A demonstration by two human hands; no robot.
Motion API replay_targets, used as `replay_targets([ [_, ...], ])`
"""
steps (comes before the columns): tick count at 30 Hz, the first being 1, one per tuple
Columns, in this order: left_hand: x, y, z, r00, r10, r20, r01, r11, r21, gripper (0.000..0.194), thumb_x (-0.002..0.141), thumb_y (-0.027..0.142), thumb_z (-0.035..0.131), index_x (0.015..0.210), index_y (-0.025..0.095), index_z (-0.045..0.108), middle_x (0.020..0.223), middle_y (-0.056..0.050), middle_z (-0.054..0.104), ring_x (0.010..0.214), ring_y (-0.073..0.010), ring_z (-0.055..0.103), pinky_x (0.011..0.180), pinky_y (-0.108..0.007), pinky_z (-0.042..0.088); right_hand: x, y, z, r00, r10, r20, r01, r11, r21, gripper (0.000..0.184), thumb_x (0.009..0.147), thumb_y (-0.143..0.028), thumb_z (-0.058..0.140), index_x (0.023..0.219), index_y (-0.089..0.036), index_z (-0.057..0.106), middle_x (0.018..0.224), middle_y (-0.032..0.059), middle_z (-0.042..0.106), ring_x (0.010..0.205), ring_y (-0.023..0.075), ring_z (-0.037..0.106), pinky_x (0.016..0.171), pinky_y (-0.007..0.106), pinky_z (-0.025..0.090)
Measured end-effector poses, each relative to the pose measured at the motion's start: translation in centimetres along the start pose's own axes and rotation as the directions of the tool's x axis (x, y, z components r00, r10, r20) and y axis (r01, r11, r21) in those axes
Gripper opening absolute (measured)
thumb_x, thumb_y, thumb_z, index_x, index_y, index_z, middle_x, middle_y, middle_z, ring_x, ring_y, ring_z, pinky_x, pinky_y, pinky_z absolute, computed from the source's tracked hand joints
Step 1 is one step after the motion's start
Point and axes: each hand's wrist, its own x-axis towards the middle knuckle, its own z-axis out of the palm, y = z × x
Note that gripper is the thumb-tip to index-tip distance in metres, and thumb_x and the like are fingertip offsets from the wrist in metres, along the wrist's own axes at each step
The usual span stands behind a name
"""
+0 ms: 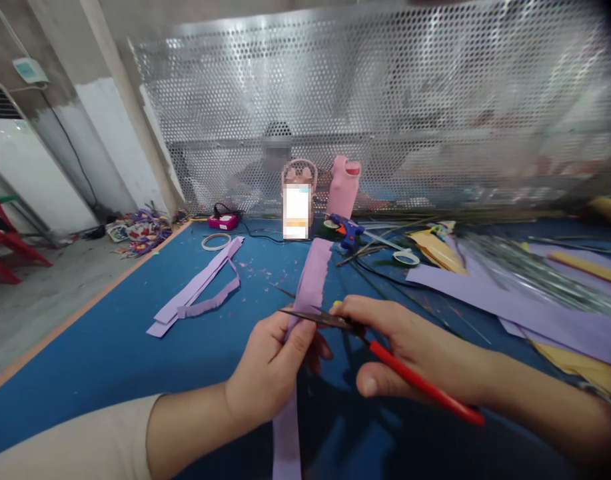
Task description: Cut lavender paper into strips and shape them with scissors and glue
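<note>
A long purple paper strip (312,277) runs between the thumb and fingers of my left hand (270,363), its lower end hanging toward me. The right edge of its upper part is cut into a jagged fringe. My right hand (395,347) grips red-handled scissors (410,377). Their dark blades are parted and lie across the strip just above my left thumb. To the left on the table, more purple strips (200,287) lie in a small pile, one of them narrow and curled.
On the blue table (110,387) are a tape ring (216,242), a pink plug block (222,221), a blue glue gun (346,230), a lit phone (296,210) and a pink bottle (343,187). Purple sheets (515,303) and wires lie right. A perforated metal panel (210,100) stands behind.
</note>
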Motion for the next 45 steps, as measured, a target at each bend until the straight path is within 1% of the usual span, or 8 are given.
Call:
replay_targets([
  [5, -0.2, 0.0, -0.3, 0.998, -0.044, -0.038, 0.038, 0.991, -0.131, 0.038, 0.086, 0.052, 0.050, 0.080, 0.016, 0.059, 0.068, -0.004, 0.066, 0.055, -0.0115, 0.058, 0.053, -0.022, 0.046, -0.3, 1.3, 1.4, 0.980, -0.078, -0.183, 0.066, 0.995, -0.068, 0.058, 0.073, -0.070, 0.057, 0.105, -0.022, 0.058, 0.099, 0.0075, 0.061, 0.086, 0.0241, 0.059, 0.075, 0.032, 0.049],
  [9, -0.1, -0.5, -0.3, 0.998, -0.057, -0.023, 0.054, 0.992, -0.116, 0.032, 0.086, 0.046, 0.054, 0.078, 0.016, 0.059, 0.069, -0.003, 0.065, 0.055, -0.0106, 0.058, 0.054, -0.021, 0.046, -1.3, 2.5, 2.3, 0.964, -0.110, -0.240, 0.080, 0.988, -0.131, 0.054, 0.076, -0.067, 0.057, 0.108, -0.024, 0.057, 0.103, 0.0078, 0.061, 0.090, 0.0255, 0.061, 0.073, 0.031, 0.050],
  [14, 0.0, -0.7, -0.3, 0.991, -0.133, 0.010, 0.134, 0.985, -0.107, 0.028, 0.087, 0.043, 0.053, 0.081, 0.016, 0.060, 0.070, -0.003, 0.067, 0.055, -0.0106, 0.060, 0.053, -0.020, 0.046, -1.5, 2.1, 2.4, 0.980, -0.049, -0.193, 0.029, 0.994, -0.107, 0.049, 0.076, -0.065, 0.059, 0.102, -0.023, 0.058, 0.096, 0.0062, 0.061, 0.081, 0.0225, 0.060, 0.070, 0.031, 0.049],
  [18, -0.1, -0.8, -0.3, 0.989, -0.141, 0.048, 0.143, 0.988, -0.054, 0.029, 0.088, 0.042, 0.052, 0.080, 0.015, 0.061, 0.069, -0.004, 0.067, 0.054, -0.0102, 0.060, 0.051, -0.019, 0.044, -1.2, 1.6, 2.5, 0.984, -0.009, -0.180, -0.007, 0.996, -0.087, 0.048, 0.075, -0.063, 0.062, 0.101, -0.023, 0.058, 0.092, 0.0047, 0.060, 0.078, 0.0208, 0.058, 0.070, 0.030, 0.048],
  [24, -0.1, -0.9, -0.4, 0.992, -0.110, 0.055, 0.111, 0.994, -0.015, 0.030, 0.089, 0.043, 0.051, 0.083, 0.015, 0.061, 0.070, -0.004, 0.068, 0.055, -0.0107, 0.061, 0.049, -0.018, 0.044, -1.0, 1.3, 2.5, 0.987, 0.026, -0.158, -0.039, 0.996, -0.077, 0.053, 0.074, -0.070, 0.058, 0.094, -0.020, 0.058, 0.090, 0.0054, 0.060, 0.077, 0.0211, 0.057, 0.070, 0.031, 0.047],
  [31, -0.3, -0.8, -0.6, 0.995, -0.037, 0.096, 0.031, 0.997, 0.069, 0.030, 0.091, 0.041, 0.049, 0.084, 0.015, 0.063, 0.072, -0.003, 0.068, 0.059, -0.0107, 0.063, 0.053, -0.018, 0.046, -1.1, 1.1, 2.5, 0.988, 0.015, -0.154, -0.021, 0.999, -0.033, 0.061, 0.073, -0.072, 0.055, 0.103, -0.019, 0.057, 0.095, 0.0044, 0.059, 0.082, 0.0194, 0.057, 0.074, 0.030, 0.047],
  [35, -0.4, -0.7, -0.5, 0.993, -0.050, 0.108, 0.043, 0.997, 0.063, 0.028, 0.091, 0.040, 0.049, 0.084, 0.016, 0.063, 0.071, -0.003, 0.068, 0.059, -0.0107, 0.063, 0.053, -0.018, 0.047, -1.1, 1.0, 2.4, 0.989, 0.028, -0.145, -0.035, 0.998, -0.042, 0.061, 0.072, -0.074, 0.053, 0.098, -0.018, 0.059, 0.093, 0.0048, 0.058, 0.080, 0.0199, 0.056, 0.073, 0.031, 0.046],
  [45, -0.3, -0.7, -0.5, 0.992, -0.047, 0.116, 0.040, 0.998, 0.057, 0.029, 0.091, 0.040, 0.050, 0.084, 0.016, 0.064, 0.071, -0.003, 0.068, 0.059, -0.0104, 0.063, 0.053, -0.017, 0.047, -1.1, 1.2, 2.4, 0.989, 0.000, -0.147, -0.002, 1.000, -0.013, 0.058, 0.076, -0.071, 0.053, 0.099, -0.019, 0.060, 0.091, 0.0041, 0.058, 0.077, 0.0180, 0.055, 0.070, 0.028, 0.044],
])
